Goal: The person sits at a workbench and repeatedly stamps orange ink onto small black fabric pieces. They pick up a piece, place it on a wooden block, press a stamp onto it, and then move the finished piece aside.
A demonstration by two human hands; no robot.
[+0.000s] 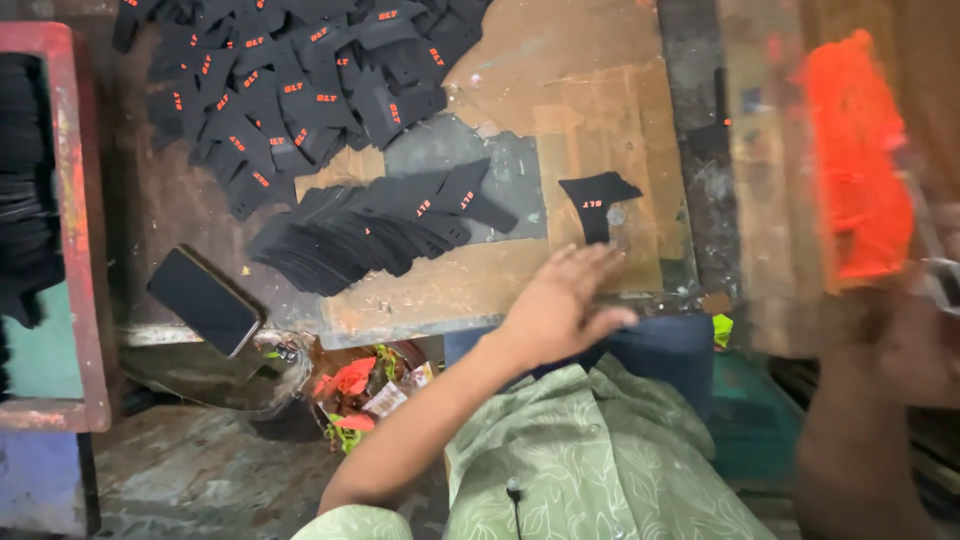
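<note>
My left hand (558, 305) reaches flat over the front edge of a worn wooden table (590, 90), fingers apart, holding nothing. Just beyond its fingertips lies a single black fabric piece (597, 203) with small orange print. To its left a fanned row of the same black pieces (375, 228) stretches across the table. A larger loose heap of them (300, 75) fills the far left. My right hand (915, 340), blurred at the right edge, grips a frame smeared with bright orange (850, 160), raised over the right side of the table.
A dark phone (203, 301) lies at the table's near left corner. A red-framed rack with black stacked material (25, 180) stands at the far left. Crumpled wrappers and scraps (365, 390) sit below the table edge. My green patterned shirt (590, 460) fills the foreground.
</note>
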